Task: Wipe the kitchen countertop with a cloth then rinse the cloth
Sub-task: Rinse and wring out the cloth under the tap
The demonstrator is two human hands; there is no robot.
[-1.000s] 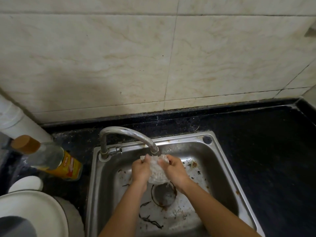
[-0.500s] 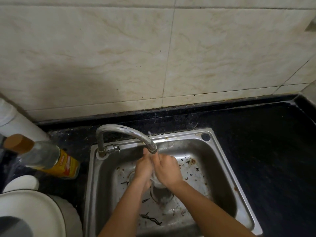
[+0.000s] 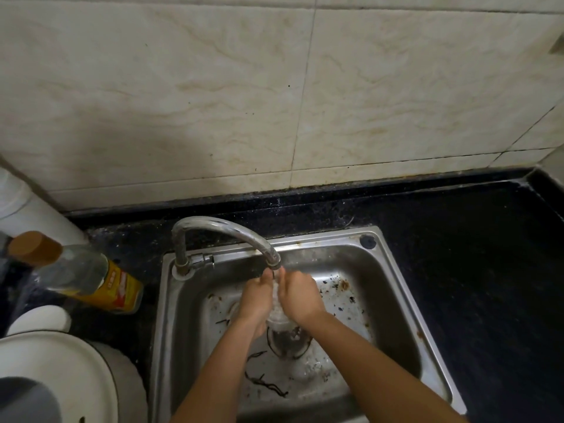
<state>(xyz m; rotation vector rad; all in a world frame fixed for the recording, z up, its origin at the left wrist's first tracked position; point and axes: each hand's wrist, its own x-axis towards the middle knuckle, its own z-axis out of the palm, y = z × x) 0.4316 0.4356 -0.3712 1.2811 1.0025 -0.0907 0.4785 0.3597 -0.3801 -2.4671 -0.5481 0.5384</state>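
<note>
A whitish wet cloth (image 3: 277, 309) is squeezed between my two palms inside the steel sink (image 3: 393, 288), right under the spout of the curved tap (image 3: 225, 228). My left hand (image 3: 255, 296) presses it from the left and my right hand (image 3: 300, 296) from the right, so only a narrow strip of cloth shows between them and below. The hands are above the drain (image 3: 288, 338). The black countertop (image 3: 473, 254) spreads to the right of the sink.
Dark scraps lie on the sink floor (image 3: 265, 383). On the left stand an oil bottle (image 3: 79, 274) with a brown cap, a white lid (image 3: 55, 374) and a white pipe (image 3: 24, 209). A tiled wall (image 3: 274, 87) rises behind.
The cloth was spread out and held up in both hands; now the palms have closed together on it, bunching it lower under the spout. The view has tilted slightly.
</note>
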